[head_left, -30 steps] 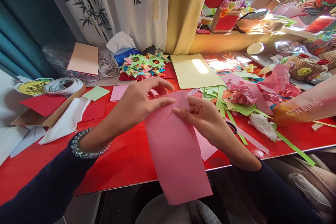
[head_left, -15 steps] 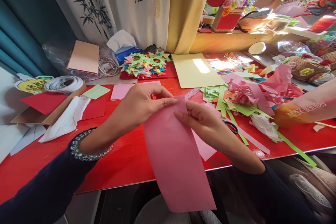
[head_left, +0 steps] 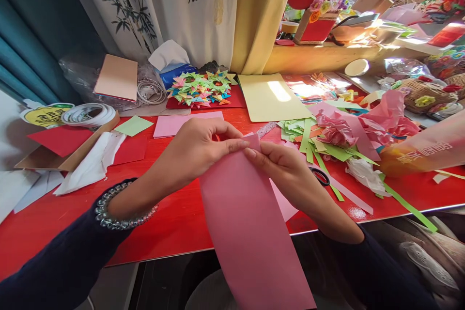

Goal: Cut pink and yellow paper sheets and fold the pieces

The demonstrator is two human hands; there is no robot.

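Note:
A long sheet of pink paper [head_left: 250, 223] hangs from both hands, its lower end reaching past the table's front edge. My left hand [head_left: 210, 147] pinches its top edge between thumb and fingers. Close beside it, my right hand [head_left: 279, 160] grips the same edge, thumb on the near face. The fingertips behind the paper are hidden. Under and behind the right hand lies more pink paper [head_left: 285, 203], partly covered. One black scissors handle [head_left: 319, 176] shows just right of that hand; the rest is hidden.
Green paper strips [head_left: 334, 150] and crumpled pink paper [head_left: 385, 121] are heaped at right. Behind the hands lie folded-paper pieces [head_left: 203, 88], a yellow sheet [head_left: 272, 99] and pink squares [head_left: 169, 125]. Tape rolls [head_left: 87, 115] stand at left on the red table [head_left: 163, 227].
The pink sheet's lower end has come down and slightly right, now running off the bottom of the view. Both hands keep their pinch at the top, with small finger shifts.

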